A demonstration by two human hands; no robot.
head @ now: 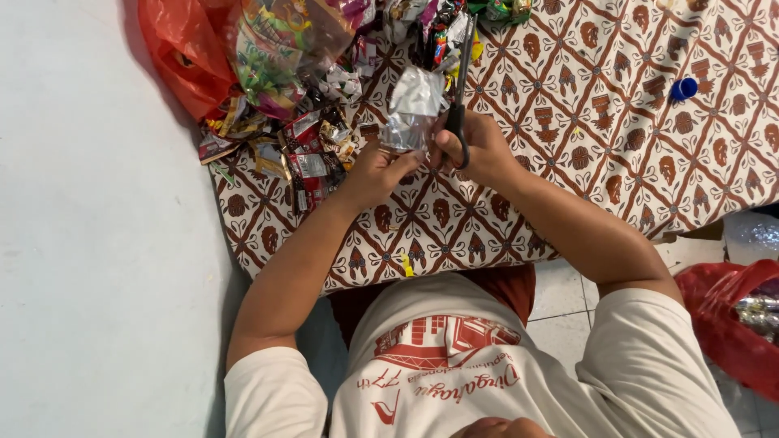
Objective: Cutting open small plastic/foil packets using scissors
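Observation:
My left hand (375,172) pinches the lower edge of a shiny silver wrapper (412,109), held up over a brown patterned cloth (568,138). My right hand (480,150) grips black-handled scissors (461,89), whose blades point away from me alongside the wrapper's right side. Both hands meet at the middle of the cloth, fingers closed. I cannot tell whether the blades touch the wrapper.
A heap of colourful snack wrappers (312,142) lies left of my hands. An orange plastic bag (185,50) sits at the far left. A blue bottle cap (683,88) rests at right. A red bag (730,320) holding silver wrappers lies on the tiled floor.

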